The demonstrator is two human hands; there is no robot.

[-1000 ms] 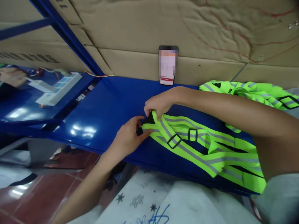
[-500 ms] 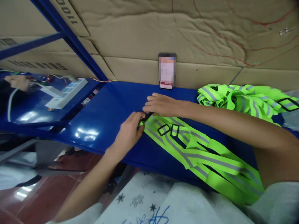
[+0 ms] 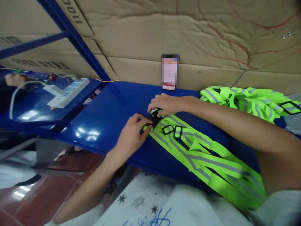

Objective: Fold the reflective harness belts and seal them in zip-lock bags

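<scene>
Between my two hands is a black plastic buckle [image 3: 155, 119] at the left end of fluorescent yellow-green reflective straps [image 3: 211, 160]. My left hand [image 3: 132, 134] pinches the buckle's near side between thumb and fingers. From the far side, my right hand [image 3: 166, 104] curls over the buckle and a short bit of strap, its thumb against the black plastic; its fingertips are partly hidden. Two black rectangular strap sliders [image 3: 174, 131] lie on the webbing just right of the buckle. The straps run in loose, overlapping lengths toward my right elbow.
A phone [image 3: 169, 73] leans on the cardboard wall [image 3: 131, 37] behind the blue table [image 3: 110, 103]. More reflective straps [image 3: 244, 100] are heaped at back right. A white power strip [image 3: 68, 94] lies on the left, beyond a blue metal frame [image 3: 87, 47]. Another person's hand [image 3: 14, 80] shows far left.
My hands have shifted slightly right, and the buckle shows more between them. My right hand's fingers have lifted and spread a little. The other person's hand at far left has moved left.
</scene>
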